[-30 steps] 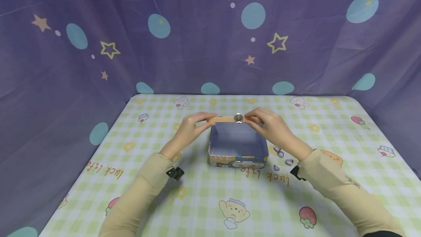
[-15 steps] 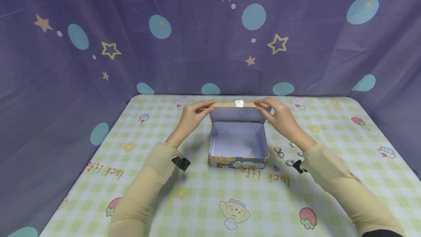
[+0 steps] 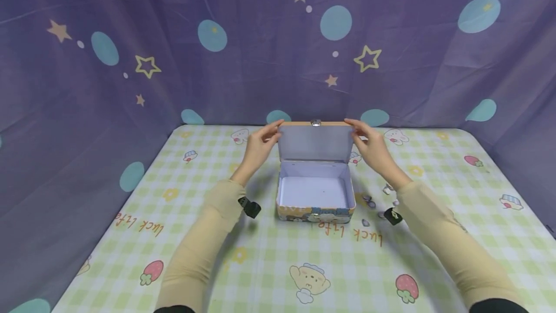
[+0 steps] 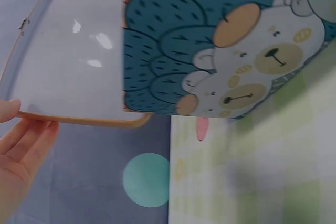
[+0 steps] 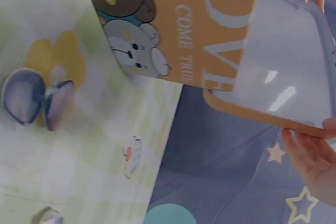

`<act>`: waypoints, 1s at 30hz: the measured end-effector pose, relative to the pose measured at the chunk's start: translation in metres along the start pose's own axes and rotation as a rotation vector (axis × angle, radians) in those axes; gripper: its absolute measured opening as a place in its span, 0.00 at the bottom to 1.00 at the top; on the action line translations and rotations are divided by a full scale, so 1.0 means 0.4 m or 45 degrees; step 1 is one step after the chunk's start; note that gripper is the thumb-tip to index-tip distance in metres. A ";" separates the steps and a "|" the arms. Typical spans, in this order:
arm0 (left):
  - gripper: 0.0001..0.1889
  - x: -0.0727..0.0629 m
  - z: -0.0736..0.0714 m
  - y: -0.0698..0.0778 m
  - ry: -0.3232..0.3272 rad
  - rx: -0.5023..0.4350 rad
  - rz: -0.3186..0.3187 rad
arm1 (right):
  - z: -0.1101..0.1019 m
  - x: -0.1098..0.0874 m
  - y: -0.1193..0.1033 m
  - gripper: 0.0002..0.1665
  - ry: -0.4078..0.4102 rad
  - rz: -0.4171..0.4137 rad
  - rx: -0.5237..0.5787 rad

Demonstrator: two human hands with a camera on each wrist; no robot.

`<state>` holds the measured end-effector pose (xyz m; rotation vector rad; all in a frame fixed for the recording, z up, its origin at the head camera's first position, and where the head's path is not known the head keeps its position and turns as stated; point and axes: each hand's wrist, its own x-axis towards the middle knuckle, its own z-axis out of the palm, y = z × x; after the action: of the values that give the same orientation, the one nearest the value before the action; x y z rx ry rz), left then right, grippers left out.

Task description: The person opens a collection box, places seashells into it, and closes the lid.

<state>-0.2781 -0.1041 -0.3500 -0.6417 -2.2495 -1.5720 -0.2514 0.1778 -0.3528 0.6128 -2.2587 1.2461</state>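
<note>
Lid [image 3: 315,142] is standing along the tin box's [image 3: 316,216] far edge, long axis running crosswise, hand to hand. Left hand [image 3: 259,146] is pinching its left end, right hand [image 3: 372,146] its right; neither is sitting nearer. Shells [image 3: 371,204] are lying right of the box.

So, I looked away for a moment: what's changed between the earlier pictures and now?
The lid has swung back, away from the person, showing its inner face. The left hand and right hand moved with it, still pinching its edge; the right hand also shifted outward, to the right. The box and the shells beside it stayed put.
</note>
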 end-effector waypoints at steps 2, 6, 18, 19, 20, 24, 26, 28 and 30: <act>0.19 0.004 0.006 -0.012 0.014 -0.013 -0.002 | 0.004 0.000 0.009 0.25 -0.023 0.013 0.001; 0.22 0.006 0.016 -0.030 0.025 -0.007 -0.013 | 0.013 0.001 0.022 0.31 -0.052 0.066 0.028; 0.27 0.023 0.031 -0.069 -0.027 -0.064 -0.162 | 0.022 0.020 0.064 0.38 -0.158 0.256 0.138; 0.27 0.027 0.032 -0.072 -0.032 -0.067 -0.177 | 0.022 0.023 0.066 0.39 -0.171 0.271 0.159; 0.28 0.030 0.033 -0.075 -0.039 -0.068 -0.190 | 0.022 0.027 0.069 0.39 -0.183 0.287 0.177; 0.29 0.044 0.038 -0.087 -0.056 -0.050 -0.232 | 0.020 0.041 0.084 0.39 -0.239 0.359 0.259; 0.29 0.048 0.040 -0.092 -0.060 -0.043 -0.254 | 0.022 0.046 0.096 0.39 -0.256 0.393 0.298; 0.29 0.051 0.042 -0.098 -0.067 -0.042 -0.281 | 0.025 0.048 0.126 0.38 -0.265 0.400 0.372; 0.30 0.054 0.044 -0.107 -0.081 -0.052 -0.308 | 0.026 0.049 0.148 0.38 -0.272 0.434 0.438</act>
<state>-0.3191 -0.0964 -0.3792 -0.4487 -2.4236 -1.7350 -0.3038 0.1946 -0.3839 0.5127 -2.4122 1.8407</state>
